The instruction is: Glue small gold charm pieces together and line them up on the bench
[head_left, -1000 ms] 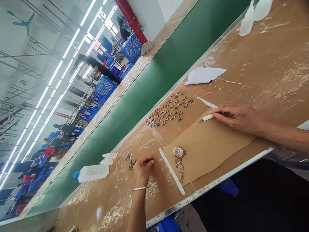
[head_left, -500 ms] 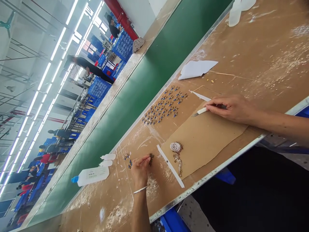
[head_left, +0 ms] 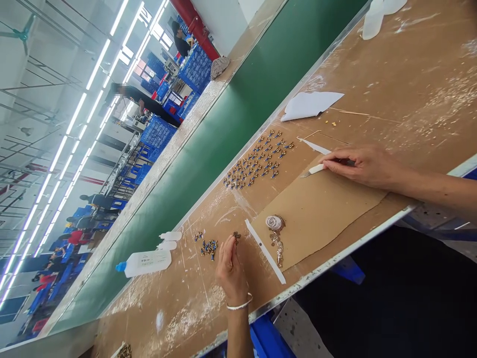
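Note:
My right hand (head_left: 367,166) grips a white-handled craft knife (head_left: 316,169), its thin blade pointing left above a brown cardboard sheet (head_left: 328,209). My left hand (head_left: 233,273) has its fingers drawn together at small dark metal pieces (head_left: 237,235), partly hidden by the fingertips. To the left of that hand lies a small heap of blue-and-gold metal pieces (head_left: 209,248). Several more blue-and-gold pieces (head_left: 257,161) are spread out in rows farther back. A round lid-like dish of whitish paste (head_left: 275,222) sits on the cardboard, with brown smears below it.
A blue-capped plastic bottle (head_left: 147,262) lies at left, beside small white bottles (head_left: 169,240). White tape (head_left: 265,252) runs along the cardboard's left edge. Crumpled white paper (head_left: 311,105) lies behind. A green belt (head_left: 238,109) borders the table; other people work beyond.
My left hand has swung right and nearer to me, uncovering more of the blue-and-gold heap. Its fingertips remain by the dark pieces. My right hand keeps the knife almost still; the view shifts slightly.

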### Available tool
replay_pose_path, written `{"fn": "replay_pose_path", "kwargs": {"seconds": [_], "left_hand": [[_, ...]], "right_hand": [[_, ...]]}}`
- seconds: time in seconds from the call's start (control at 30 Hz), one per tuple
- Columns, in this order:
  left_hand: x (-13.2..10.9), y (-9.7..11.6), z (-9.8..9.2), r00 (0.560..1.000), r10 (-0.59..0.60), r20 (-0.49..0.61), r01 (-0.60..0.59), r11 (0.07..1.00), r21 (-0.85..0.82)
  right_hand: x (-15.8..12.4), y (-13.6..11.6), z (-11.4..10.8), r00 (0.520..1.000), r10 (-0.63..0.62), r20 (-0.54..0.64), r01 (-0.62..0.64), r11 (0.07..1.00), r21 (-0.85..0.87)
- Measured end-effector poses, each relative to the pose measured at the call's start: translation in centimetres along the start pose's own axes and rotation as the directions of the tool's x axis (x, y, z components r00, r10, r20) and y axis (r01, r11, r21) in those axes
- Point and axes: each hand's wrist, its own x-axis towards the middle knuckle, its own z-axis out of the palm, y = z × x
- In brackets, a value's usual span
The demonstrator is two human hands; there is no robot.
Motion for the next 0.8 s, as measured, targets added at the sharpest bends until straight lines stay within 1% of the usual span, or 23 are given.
{"fn": "replay_pose_path", "kwargs": {"seconds": [0.03,0.1,0.13,0.2,0.33,0.47,0.67,0.73,0.8], "left_hand": [[-0.2,0.4,0.0,0.996,0.078,-0.030,-0.077,0.997,0.026],[-0.7,1.4,0.1,0.972,0.226,-0.066,-0.219,0.971,0.094],[-0.9,2.0,0.2,0.961,0.269,-0.066,-0.259,0.957,0.128],[-1.5,3.0,0.5,0.952,0.304,-0.041,-0.293,0.939,0.178],[-2.1,3.9,1.3,0.952,0.304,0.032,-0.304,0.930,0.205],[-2.0,3.7,1.9,0.946,0.320,0.049,-0.323,0.922,0.215],[-1.8,4.0,2.2,0.930,0.354,0.095,-0.366,0.896,0.252],[-1.9,3.9,2.3,0.941,0.325,0.094,-0.338,0.909,0.245],[-2.1,3.5,2.3,0.967,0.237,0.091,-0.250,0.948,0.195]], "right_hand": [[0.0,0.0,0.0,1.000,0.003,0.001,-0.003,1.000,-0.003],[-0.1,-0.1,-0.1,1.000,0.013,0.011,-0.013,1.000,-0.005],[-0.1,-0.1,-0.1,1.000,0.016,0.017,-0.016,1.000,-0.002],[-0.2,-0.1,-0.1,1.000,0.016,0.021,-0.016,1.000,0.006],[-0.2,0.1,0.0,1.000,0.001,0.013,0.000,1.000,-0.013],[-0.2,0.0,-0.1,1.000,0.009,0.006,-0.009,1.000,-0.007],[-0.1,-0.3,-0.2,1.000,-0.002,-0.004,0.002,1.000,-0.001],[-0.1,-0.4,-0.2,1.000,-0.002,-0.012,0.002,1.000,0.000],[-0.1,-0.4,-0.2,1.000,-0.008,-0.016,0.008,1.000,0.005]]}}
